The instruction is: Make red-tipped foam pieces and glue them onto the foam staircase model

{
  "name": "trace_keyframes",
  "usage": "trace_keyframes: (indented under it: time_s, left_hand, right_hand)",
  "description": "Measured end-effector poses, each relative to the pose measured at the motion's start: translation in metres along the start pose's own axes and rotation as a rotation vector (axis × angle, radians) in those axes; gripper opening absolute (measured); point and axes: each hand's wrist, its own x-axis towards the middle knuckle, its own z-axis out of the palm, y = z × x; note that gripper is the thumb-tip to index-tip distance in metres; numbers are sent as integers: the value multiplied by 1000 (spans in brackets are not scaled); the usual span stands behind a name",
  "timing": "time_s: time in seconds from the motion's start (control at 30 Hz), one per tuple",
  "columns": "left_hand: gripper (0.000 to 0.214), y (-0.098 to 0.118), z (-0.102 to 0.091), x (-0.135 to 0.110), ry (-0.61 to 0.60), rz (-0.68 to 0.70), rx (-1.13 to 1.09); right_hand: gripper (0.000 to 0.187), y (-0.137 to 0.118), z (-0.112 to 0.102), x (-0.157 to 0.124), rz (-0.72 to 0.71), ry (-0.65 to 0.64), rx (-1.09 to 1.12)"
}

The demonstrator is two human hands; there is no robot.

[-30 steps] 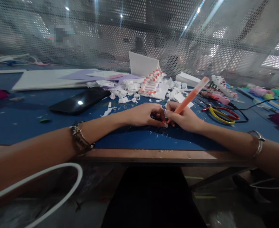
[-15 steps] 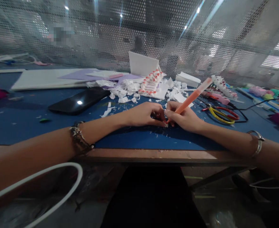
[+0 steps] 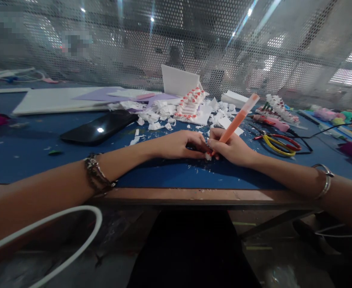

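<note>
Pinched in my left hand (image 3: 186, 145) is a small white piece with red on it (image 3: 208, 156), probably paper, held just above the blue table. My right hand (image 3: 234, 149) grips an orange marker (image 3: 237, 123) like a pen, its clear end pointing up and to the right. The marker's tip meets the small piece or sits right beside it; the fingers partly hide the contact. Beyond my hands stands a white stepped model (image 3: 191, 105) dotted with red, on a white base.
Crumpled white paper scraps (image 3: 153, 114) lie around the model. A black phone (image 3: 99, 127) rests at the left. Yellow-and-red-handled pliers (image 3: 279, 145) and a pink tool with a cord (image 3: 272, 122) lie at the right. A white cable (image 3: 99, 224) loops at the lower left.
The marker stands a little more upright, its upper end shifted slightly left. The small piece has turned a little between my fingers and shows more white. Both hands stay in nearly the same place.
</note>
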Motion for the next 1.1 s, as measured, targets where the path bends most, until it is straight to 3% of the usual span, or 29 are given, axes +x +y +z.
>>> trace_keyframes:
  time_s: [0.27,1.1]
  left_hand:
    - [25,0,3,2,32,-101,-14]
    - [25,2,3,3,0,-126,-54]
  right_hand:
    - [19,0,0,-2,-43,-16,69]
    - [21,0,-1,-3,-37,-12,-17]
